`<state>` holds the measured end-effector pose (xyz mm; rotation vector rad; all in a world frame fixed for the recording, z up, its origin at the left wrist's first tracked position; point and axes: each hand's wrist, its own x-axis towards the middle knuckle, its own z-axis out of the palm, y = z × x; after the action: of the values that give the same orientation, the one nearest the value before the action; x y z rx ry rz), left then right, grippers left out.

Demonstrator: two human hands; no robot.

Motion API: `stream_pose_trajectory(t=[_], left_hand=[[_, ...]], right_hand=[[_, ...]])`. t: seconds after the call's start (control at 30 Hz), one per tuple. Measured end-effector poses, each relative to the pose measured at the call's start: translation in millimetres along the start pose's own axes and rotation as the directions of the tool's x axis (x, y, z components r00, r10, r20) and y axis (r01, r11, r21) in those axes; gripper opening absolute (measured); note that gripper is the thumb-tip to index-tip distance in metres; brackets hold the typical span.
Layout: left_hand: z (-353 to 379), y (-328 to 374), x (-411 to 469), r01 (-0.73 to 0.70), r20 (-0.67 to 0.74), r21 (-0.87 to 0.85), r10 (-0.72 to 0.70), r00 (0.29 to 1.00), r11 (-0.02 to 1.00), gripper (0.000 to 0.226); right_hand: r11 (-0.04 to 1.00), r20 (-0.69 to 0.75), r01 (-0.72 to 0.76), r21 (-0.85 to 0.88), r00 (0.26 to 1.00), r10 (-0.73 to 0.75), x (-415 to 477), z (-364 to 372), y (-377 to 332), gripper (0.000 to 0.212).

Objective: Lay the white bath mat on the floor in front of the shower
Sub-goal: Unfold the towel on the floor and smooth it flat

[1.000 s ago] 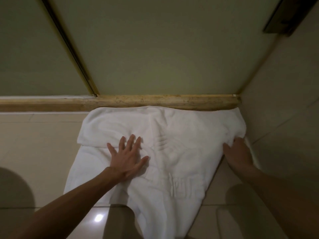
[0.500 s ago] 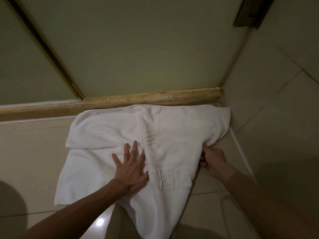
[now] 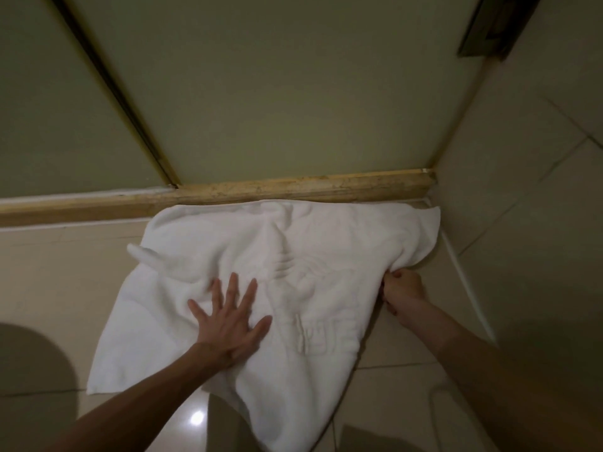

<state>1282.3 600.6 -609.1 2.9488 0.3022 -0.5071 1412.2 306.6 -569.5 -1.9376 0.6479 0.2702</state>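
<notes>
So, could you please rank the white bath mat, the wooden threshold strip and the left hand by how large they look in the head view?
1. white bath mat, by far the most area.
2. wooden threshold strip, long but thin.
3. left hand, the smallest, though it lies nearer the camera.

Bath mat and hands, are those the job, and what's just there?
For the job: white bath mat; left hand, flat on it; right hand, gripping its edge; floor; shower sill.

Just there: side wall; dark fixture.

Single head view, close, looking steeply down at floor (image 3: 65, 275) by shower threshold (image 3: 293, 190)
</notes>
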Motion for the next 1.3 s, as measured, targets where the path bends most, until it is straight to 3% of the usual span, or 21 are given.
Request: stream_pose_trajectory(t=[0.17,0.33,0.43,0.57,0.73,0.87,1.0,1.1,1.2,1.3], left_hand=[[-2.0,-39.6,-10.1,0.055,0.016,-0.007,-0.055,0.998,0.998,0.086],[2.4,-61.9,-20.3,0.113,0.021,-0.041,-0.112,0.994,0.993,0.086],[3.1,-69.5,-24.2,0.136,0.026,-0.058,-0.135,0.991,0.989,0.086],[0.5,-70.0,-28.1,0.148,0.039,-0.058,-0.146,0.988,0.987,0.089],[-11.1,-44.7,-35.2,0.047,-0.054,-0.072,-0.05,0.997,0.996,0.097],[-15.2,7.7,-34.2,-0.188,-0.101,0.023,0.189,0.977,0.982,0.091],[-2.6,49.6,-23.8,-0.349,-0.045,0.105,0.355,0.934,0.931,0.082],[2.3,64.6,-13.3,-0.394,-0.052,0.102,0.401,0.915,0.913,0.081],[5.7,70.0,-6.0,-0.391,-0.067,0.123,0.401,0.914,0.912,0.081],[11.2,68.8,-4.3,-0.375,-0.075,0.125,0.386,0.919,0.918,0.081]], right_hand=[[0.948,0.006,0.135,-0.287,0.99,-0.139,-1.4,-2.4,-2.3,0.029],[0.869,0.096,0.214,-0.447,0.977,-0.192,0.0,-8.5,-4.0,0.023],[0.837,0.089,0.182,-0.516,0.983,-0.159,5.0,-20.1,-6.9,0.032],[0.84,-0.033,0.077,-0.538,0.993,-0.112,15.5,-49.3,-14.6,0.045],[0.788,-0.065,0.095,-0.609,0.983,-0.169,9.2,-47.3,-20.0,0.039],[0.761,-0.014,0.203,-0.616,0.963,-0.269,-2.6,-34.5,-13.5,0.038],[0.733,0.077,0.312,-0.604,0.939,-0.336,-7.9,-19.8,-4.2,0.024],[0.858,-0.076,0.201,-0.473,0.961,-0.267,-7.8,-11.4,-2.4,0.023],[0.95,-0.291,0.012,-0.311,0.951,-0.107,-8.5,-11.0,0.3,0.039],[0.935,-0.277,-0.036,-0.352,0.958,-0.067,-3.4,-13.8,8.5,0.049]])
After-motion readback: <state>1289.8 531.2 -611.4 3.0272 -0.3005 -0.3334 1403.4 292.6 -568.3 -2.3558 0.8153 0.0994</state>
